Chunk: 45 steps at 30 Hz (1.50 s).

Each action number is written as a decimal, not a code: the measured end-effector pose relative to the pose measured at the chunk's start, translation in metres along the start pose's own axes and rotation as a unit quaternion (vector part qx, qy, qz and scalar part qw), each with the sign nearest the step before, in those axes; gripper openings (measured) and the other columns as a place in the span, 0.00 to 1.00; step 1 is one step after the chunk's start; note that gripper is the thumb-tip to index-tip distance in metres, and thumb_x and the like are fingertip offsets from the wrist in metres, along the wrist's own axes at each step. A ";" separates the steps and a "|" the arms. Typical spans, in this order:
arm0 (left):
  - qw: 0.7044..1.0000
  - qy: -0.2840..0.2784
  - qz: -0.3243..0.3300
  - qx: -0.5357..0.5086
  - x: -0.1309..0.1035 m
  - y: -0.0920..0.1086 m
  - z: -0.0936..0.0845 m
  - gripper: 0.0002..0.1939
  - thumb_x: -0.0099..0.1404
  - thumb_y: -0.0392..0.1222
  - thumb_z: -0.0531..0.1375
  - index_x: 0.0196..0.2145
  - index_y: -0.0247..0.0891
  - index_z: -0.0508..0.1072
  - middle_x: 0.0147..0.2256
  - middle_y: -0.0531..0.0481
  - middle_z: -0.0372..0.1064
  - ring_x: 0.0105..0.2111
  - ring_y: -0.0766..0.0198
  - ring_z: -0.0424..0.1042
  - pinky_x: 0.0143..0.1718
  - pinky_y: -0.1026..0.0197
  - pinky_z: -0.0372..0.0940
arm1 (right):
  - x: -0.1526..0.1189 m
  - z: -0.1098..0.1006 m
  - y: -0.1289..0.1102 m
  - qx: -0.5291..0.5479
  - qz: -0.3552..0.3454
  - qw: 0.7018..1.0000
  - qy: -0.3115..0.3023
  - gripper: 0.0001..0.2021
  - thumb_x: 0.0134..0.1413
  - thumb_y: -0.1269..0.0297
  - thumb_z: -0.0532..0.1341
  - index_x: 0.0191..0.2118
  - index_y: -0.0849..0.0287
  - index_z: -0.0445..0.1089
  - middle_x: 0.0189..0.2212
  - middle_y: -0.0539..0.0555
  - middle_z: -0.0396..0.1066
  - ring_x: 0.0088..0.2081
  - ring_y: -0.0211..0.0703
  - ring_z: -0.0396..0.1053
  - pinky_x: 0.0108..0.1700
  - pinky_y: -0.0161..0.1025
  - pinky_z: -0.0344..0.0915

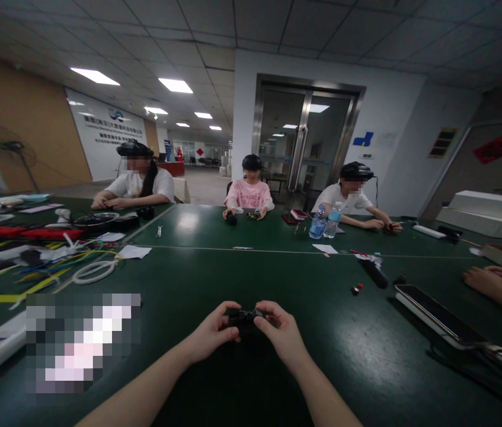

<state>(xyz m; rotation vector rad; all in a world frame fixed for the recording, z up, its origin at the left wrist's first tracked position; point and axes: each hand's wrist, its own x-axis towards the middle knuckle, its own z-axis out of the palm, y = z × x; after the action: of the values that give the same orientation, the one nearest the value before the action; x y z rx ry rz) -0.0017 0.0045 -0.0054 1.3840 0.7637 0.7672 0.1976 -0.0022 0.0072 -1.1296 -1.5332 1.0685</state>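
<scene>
Between my two hands is a small black object (245, 317), low over the green table (206, 273); its kind is too dark and small to make out. My left hand (215, 329) grips its left end between thumb and fingers. At the other end, my right hand (277, 323) pinches it with thumb and forefinger. Parts of the object are covered by my fingertips.
To the right lie a phone (440, 314) on a white block and small red-and-black parts (357, 289). Two water bottles (317, 222) stand farther back. Coiled white cable (95, 271) and tools clutter the left. Three people sit opposite; another person's hands (495, 284) rest at right.
</scene>
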 end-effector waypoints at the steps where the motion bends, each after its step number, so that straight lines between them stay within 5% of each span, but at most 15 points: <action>1: 1.000 0.001 -0.001 -0.001 0.000 0.000 0.000 0.20 0.58 0.36 0.57 0.47 0.42 0.55 0.37 0.49 0.67 0.36 0.62 0.69 0.40 0.54 0.60 | 0.001 -0.002 0.001 0.006 0.009 1.000 0.004 0.12 0.44 0.61 0.61 0.38 0.55 0.70 0.40 0.53 0.69 0.44 0.48 0.65 0.48 0.46 0.59; 17: 1.000 0.005 -0.015 0.000 -0.003 0.004 0.000 0.22 0.59 0.37 0.57 0.49 0.41 0.54 0.39 0.47 0.67 0.37 0.60 0.69 0.41 0.53 0.60 | 0.009 -0.033 0.005 0.118 0.007 0.984 0.134 0.21 0.41 0.58 0.64 0.45 0.53 0.66 0.41 0.53 0.70 0.44 0.45 0.67 0.46 0.44 0.63; 26: 1.000 0.008 0.005 -0.002 0.002 -0.004 -0.001 0.22 0.57 0.37 0.58 0.48 0.42 0.55 0.36 0.49 0.67 0.35 0.62 0.69 0.39 0.55 0.60 | 0.005 -0.009 0.007 0.002 0.013 1.000 0.012 0.13 0.42 0.60 0.63 0.37 0.56 0.71 0.35 0.53 0.72 0.40 0.45 0.67 0.46 0.46 0.61; 29: 1.000 0.007 0.007 -0.005 0.002 -0.004 -0.001 0.21 0.57 0.37 0.58 0.47 0.41 0.56 0.35 0.50 0.66 0.35 0.62 0.69 0.39 0.55 0.60 | 0.001 0.002 0.001 -0.015 -0.018 0.999 -0.026 0.10 0.43 0.63 0.62 0.36 0.55 0.71 0.42 0.53 0.68 0.45 0.45 0.64 0.50 0.45 0.58; 45: 0.999 -0.001 0.019 -0.031 0.003 -0.001 0.001 0.21 0.55 0.40 0.60 0.45 0.41 0.57 0.37 0.49 0.66 0.32 0.65 0.69 0.36 0.57 0.60 | -0.005 0.018 0.003 -0.023 0.025 0.999 -0.039 0.09 0.43 0.65 0.63 0.35 0.51 0.72 0.45 0.50 0.65 0.49 0.47 0.62 0.51 0.48 0.56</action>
<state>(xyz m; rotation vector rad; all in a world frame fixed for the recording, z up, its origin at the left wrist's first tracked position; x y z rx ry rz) 0.0006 0.0065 -0.0063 1.3467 0.7085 0.8127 0.1817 -0.0083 0.0004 -1.1749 -1.6052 1.1286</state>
